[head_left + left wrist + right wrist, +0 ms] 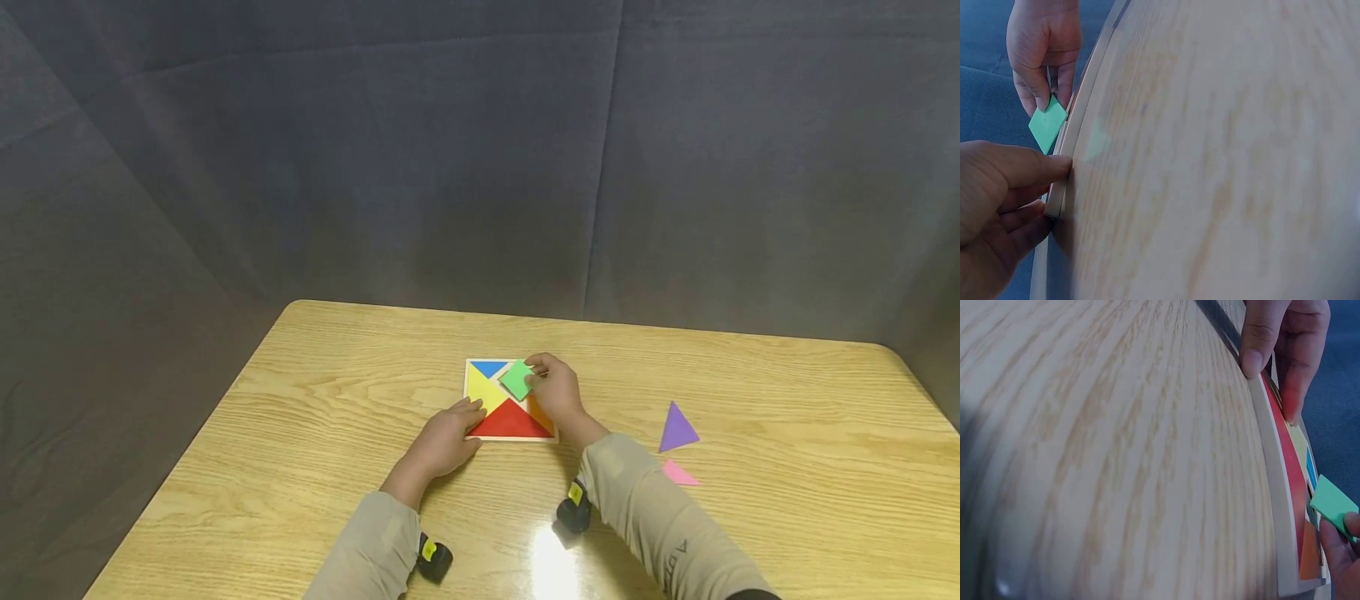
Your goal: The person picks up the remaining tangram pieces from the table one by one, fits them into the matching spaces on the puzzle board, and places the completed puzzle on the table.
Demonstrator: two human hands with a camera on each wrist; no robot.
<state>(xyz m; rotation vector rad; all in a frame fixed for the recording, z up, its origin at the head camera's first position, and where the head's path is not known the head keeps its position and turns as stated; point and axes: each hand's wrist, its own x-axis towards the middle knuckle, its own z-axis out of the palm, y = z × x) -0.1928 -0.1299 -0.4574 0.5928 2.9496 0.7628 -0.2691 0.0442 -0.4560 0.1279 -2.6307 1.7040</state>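
A square tangram tray (517,439) lies on the table with a blue triangle (489,367), a yellow triangle (482,390), a red triangle (512,422) and an orange piece (538,414) in it. My left hand (445,439) grips its near left corner, thumb against the front side and fingertips over the top. Between thumb and fingers my right hand (557,392) pinches a green square piece (516,380) by one side. In the right wrist view this green piece (1334,501) is tilted, close over the far part of the tray.
To the right of the tray, a purple triangle (678,428) and a smaller pink piece (679,473) lie on the wooden table (337,375). Dark cloth (450,167) hangs behind the table. A black wrist camera (574,512) sits under each forearm.
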